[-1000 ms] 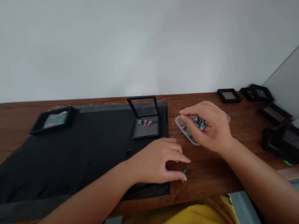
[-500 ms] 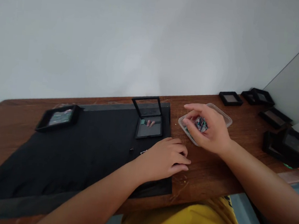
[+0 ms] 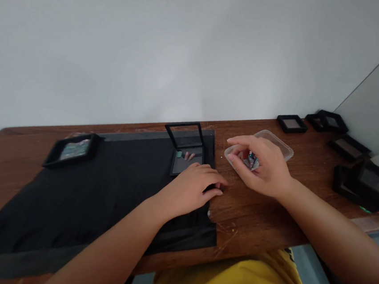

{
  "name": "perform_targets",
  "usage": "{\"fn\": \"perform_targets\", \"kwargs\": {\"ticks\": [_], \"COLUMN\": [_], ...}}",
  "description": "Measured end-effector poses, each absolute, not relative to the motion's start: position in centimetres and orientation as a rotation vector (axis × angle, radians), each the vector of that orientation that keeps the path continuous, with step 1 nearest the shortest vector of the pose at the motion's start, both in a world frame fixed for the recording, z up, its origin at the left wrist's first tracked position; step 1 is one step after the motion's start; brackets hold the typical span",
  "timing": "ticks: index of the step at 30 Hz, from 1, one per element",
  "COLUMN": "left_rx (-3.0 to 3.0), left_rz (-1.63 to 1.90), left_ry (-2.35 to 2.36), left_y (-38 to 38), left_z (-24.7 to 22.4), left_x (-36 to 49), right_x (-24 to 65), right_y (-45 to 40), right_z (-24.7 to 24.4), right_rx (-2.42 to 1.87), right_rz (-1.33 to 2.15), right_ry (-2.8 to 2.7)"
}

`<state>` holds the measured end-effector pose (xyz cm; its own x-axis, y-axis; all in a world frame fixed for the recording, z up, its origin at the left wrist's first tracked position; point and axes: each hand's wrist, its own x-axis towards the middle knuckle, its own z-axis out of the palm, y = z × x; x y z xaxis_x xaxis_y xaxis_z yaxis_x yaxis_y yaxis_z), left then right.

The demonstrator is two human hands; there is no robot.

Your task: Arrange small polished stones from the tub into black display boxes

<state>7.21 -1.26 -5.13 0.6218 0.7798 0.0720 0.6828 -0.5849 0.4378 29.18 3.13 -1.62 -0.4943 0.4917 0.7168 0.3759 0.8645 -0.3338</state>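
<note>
Right hand [image 3: 262, 168] half curled over clear tub [image 3: 280, 145] of shiny fragments [image 3: 252, 160], thumb and forefinger apart; can't tell whether it grips any. Left hand [image 3: 191, 189] bent at right edge of black mat [image 3: 104, 196], grip unclear, beside open black case [image 3: 178, 164]. Tub on wooden counter [image 3: 262, 218], right of mat.

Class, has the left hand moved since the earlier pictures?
Yes: judged against the open black case, the left hand has shifted forward and leftward, closer to it.
</note>
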Motion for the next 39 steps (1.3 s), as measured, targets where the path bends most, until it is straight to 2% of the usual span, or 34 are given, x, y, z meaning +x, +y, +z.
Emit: {"fn": "perform_targets", "kwargs": {"ticks": [6, 16, 25, 39], "left_rx": [2.487, 2.263, 2.116, 2.324], "left_rz": [0.429, 1.035, 0.806, 0.76], "left_ry": [1.173, 1.333, 1.952, 1.873], "left_y": [-1.0, 0.3, 1.3, 1.7], "left_z": [-5.3, -4.6, -4.2, -5.7], "left_x": [6.9, 5.1, 2.6, 2.4], "right_x": [29.2, 29.0, 29.1, 29.3], "right_y": [3.2, 3.1, 3.1, 3.4], "right_z": [-1.7, -1.6, -1.6, -1.7], "right_rx": [-0.617, -0.589, -0.597, -0.624], "right_rz": [0.142, 0.143, 0.164, 0.185], "right_ry": [-2.208, -2.258, -2.297, -2.324]}}
